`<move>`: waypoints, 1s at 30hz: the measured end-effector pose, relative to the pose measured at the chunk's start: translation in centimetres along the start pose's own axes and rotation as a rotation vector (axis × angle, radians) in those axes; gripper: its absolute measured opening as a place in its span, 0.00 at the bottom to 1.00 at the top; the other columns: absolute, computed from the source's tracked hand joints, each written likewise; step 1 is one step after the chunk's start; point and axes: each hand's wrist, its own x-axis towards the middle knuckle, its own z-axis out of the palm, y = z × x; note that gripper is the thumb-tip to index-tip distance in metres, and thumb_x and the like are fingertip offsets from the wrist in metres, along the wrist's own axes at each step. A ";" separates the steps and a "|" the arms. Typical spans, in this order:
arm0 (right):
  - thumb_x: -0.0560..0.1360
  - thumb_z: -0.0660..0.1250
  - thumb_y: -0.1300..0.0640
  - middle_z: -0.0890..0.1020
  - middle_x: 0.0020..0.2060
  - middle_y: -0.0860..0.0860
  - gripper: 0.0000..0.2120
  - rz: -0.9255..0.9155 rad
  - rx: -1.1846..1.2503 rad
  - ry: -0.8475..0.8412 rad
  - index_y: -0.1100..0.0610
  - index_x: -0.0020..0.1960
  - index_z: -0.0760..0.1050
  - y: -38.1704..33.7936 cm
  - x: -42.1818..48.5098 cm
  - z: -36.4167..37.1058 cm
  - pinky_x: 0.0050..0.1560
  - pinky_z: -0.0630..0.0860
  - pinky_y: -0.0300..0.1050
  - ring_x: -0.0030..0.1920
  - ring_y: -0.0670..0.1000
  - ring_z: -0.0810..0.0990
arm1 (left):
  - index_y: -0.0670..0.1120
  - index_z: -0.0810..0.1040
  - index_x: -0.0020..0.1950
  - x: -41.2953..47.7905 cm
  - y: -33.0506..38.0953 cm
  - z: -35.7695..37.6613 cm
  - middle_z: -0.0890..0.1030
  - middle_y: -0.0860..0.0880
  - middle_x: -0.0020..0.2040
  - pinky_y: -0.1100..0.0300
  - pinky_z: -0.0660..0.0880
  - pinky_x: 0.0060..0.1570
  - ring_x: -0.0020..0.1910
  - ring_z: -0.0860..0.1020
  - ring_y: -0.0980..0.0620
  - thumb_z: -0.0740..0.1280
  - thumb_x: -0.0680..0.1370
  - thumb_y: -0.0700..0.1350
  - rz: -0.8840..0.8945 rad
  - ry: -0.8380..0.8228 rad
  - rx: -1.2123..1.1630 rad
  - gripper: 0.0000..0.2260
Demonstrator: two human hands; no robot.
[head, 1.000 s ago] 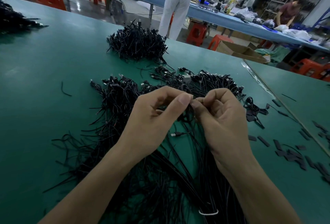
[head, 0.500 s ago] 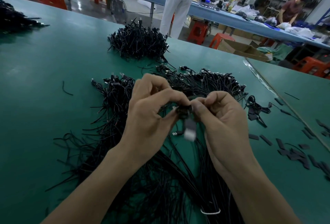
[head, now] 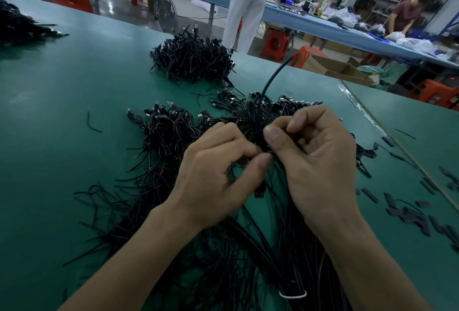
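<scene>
Green tabletop [head: 74, 82] carries a loose pile [head: 169, 137] of black leads beneath both hands. Left hand [head: 216, 181] and right hand [head: 320, 169] meet just above it, fingers curled and pinching one cable [head: 272, 78], whose free end arcs up beyond the knuckles; another heap [head: 191, 60] lies farther back

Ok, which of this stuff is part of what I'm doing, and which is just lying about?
In the job: black cable pinched by left hand and right hand; banded cable bundle beneath them.
Lying about: coiled-cable heap beyond; black strips at right; cable scrap at left.
</scene>
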 end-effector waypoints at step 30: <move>0.75 0.71 0.68 0.83 0.38 0.47 0.16 0.069 -0.043 0.218 0.52 0.40 0.69 1.8 -0.9 -0.2 0.45 0.78 0.37 0.40 0.45 0.82 | 0.51 0.86 0.49 0.4 0.6 -0.5 0.70 0.55 0.45 0.67 0.67 0.47 0.43 0.70 0.59 0.48 0.77 0.72 -0.393 -0.229 -0.573 0.34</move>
